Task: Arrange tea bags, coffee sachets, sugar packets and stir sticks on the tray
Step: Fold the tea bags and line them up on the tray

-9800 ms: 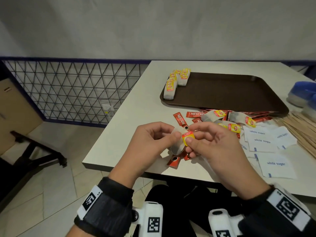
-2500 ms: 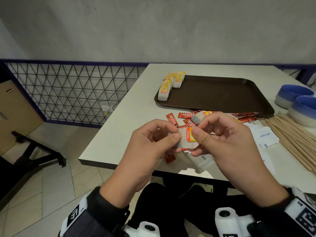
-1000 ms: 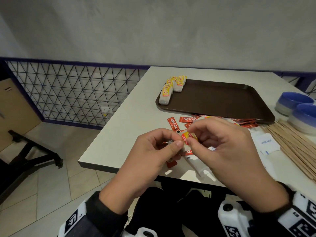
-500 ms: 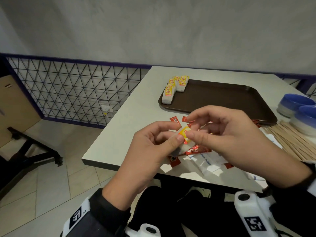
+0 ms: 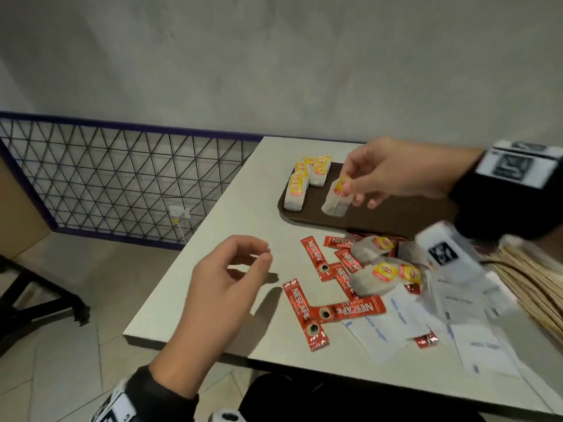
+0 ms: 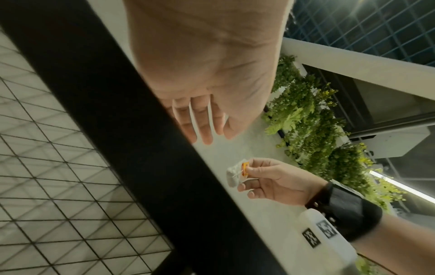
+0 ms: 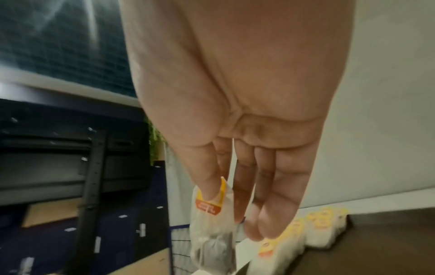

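My right hand (image 5: 350, 185) pinches the yellow tag of a white tea bag (image 5: 335, 201) and holds it just over the left part of the brown tray (image 5: 396, 217). The same tea bag (image 7: 212, 232) hangs from thumb and forefinger in the right wrist view. Two rows of tea bags (image 5: 304, 181) lie at the tray's left end. My left hand (image 5: 243, 269) hovers over the table's near left, fingers loosely curled and holding nothing. Red coffee sachets (image 5: 335, 306), loose tea bags (image 5: 377, 269), white sugar packets (image 5: 457, 315) and wooden stir sticks (image 5: 533, 275) lie on the table in front of the tray.
The white table (image 5: 243, 239) ends in an edge close to my body and on the left. A wire-mesh fence (image 5: 122, 178) stands beyond the left edge. A grey wall rises behind the table.
My right hand has carried the tea bag away from the left hand, up and forward to the tray. The left hand has let go and stayed near the table's front.
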Tool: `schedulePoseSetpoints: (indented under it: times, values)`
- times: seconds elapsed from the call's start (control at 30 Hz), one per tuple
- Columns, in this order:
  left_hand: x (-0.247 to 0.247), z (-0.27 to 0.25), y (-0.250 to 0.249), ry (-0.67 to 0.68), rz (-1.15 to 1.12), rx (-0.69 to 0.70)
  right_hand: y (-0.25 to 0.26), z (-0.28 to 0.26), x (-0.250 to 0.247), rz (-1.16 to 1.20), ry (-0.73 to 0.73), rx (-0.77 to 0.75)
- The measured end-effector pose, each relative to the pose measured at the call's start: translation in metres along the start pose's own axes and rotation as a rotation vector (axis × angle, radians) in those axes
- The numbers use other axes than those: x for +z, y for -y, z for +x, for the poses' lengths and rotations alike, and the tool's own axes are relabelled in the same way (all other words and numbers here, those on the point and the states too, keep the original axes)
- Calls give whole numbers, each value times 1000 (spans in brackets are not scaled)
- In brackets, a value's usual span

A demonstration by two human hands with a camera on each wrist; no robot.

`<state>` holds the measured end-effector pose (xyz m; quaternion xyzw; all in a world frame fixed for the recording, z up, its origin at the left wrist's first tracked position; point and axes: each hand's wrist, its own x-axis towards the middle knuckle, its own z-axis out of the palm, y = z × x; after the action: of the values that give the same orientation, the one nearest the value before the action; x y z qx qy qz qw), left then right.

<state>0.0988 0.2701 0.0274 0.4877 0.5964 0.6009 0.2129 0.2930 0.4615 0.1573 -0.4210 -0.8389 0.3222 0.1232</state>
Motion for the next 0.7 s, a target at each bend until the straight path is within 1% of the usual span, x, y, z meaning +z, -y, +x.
schedulePoseSetpoints:
  times: [0.1, 0.17, 0.2, 0.3, 0.37, 0.47, 0.53, 0.63, 0.7]
  values:
    - [-5, 6, 15, -3, -38, -67, -10, 60, -12, -37, 9, 88]
    - [-4, 6, 21, 2, -119, -126, -19, 95, -13, -53, 18, 136]
    - [-4, 6, 22, -12, -141, -125, -23, 110, -12, -61, 30, 157]
    - [-6, 10, 27, -57, -111, -60, -35, 149, -6, -108, 83, 218]
    - [-6, 15, 28, -67, -140, -59, -41, 171, -2, -137, 99, 250]
    - [-3, 18, 33, -70, -116, -32, -47, 192, 2, -160, 88, 269]
    - [-1, 20, 37, -78, -92, 19, -53, 205, 4, -173, 76, 280]
    - [1, 23, 38, -65, -37, 78, -61, 215, 5, -170, 47, 293]
    - [2, 23, 38, -80, -42, 88, -65, 218, 6, -145, 23, 306]
